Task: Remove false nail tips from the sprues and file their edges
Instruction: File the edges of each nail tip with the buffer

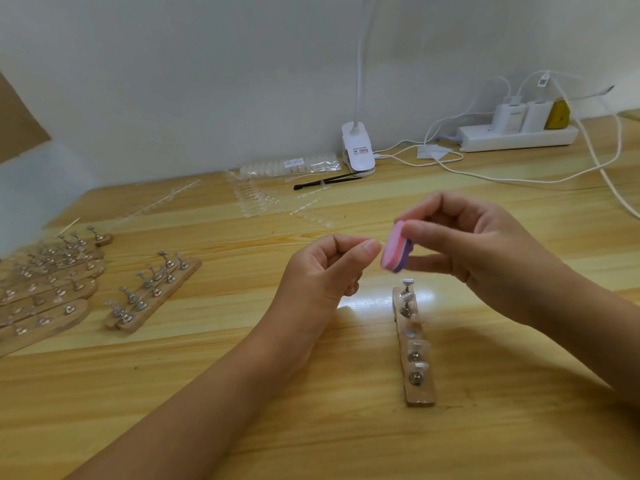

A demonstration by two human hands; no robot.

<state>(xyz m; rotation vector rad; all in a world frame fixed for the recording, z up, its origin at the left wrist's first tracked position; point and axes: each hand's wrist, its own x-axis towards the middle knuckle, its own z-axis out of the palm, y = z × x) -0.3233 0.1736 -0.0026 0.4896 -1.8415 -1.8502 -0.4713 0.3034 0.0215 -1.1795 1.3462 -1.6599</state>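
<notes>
Above open table (pixel 346 427), left hand (pixel 329 268) grip pinched together, contents unclear, beside pink file (pixel 394 252) clamped in right hand (pixel 485 258) grip.

A white clip lamp (pixel 358 147) is standing at the back of the wooden surface (pixel 242 393), a black tool (pixel 325 181) lying just in front of it. To the right, a white power strip (pixel 516 136) is carrying two white chargers (pixel 509 116) and a yellow plug (pixel 557 114), cables (pixel 485 176) trailing forward. A wooden peg strip (pixel 415 344) is lying right of centre, a pair of peg strips (pixel 152 292) sitting left, a pile of peg strips (pixel 48 289) fanning out far left.
</notes>
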